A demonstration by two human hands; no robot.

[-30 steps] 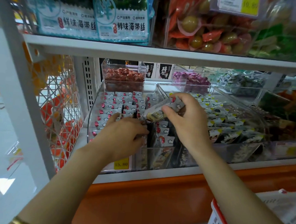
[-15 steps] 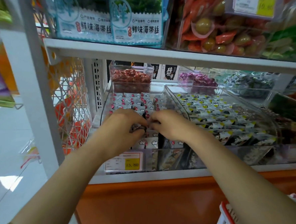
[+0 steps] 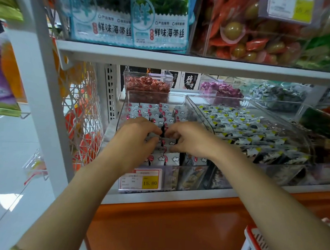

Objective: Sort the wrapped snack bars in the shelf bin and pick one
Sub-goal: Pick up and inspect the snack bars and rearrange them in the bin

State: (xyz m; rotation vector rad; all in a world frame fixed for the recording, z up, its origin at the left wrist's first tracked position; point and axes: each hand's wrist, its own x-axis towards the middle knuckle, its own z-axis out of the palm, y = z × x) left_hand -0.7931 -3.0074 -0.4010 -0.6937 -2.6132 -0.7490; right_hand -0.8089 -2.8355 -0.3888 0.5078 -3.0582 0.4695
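Both the left hand [image 3: 138, 136] and right hand [image 3: 190, 140] curl down into the clear bin [image 3: 122, 110], fingertips pinching the wrapped snack bars [image 3: 168, 142] directly beneath them.

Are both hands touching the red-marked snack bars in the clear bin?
Touching. The head view shows the left hand and right hand with fingers pressed into the red-marked snack bars.
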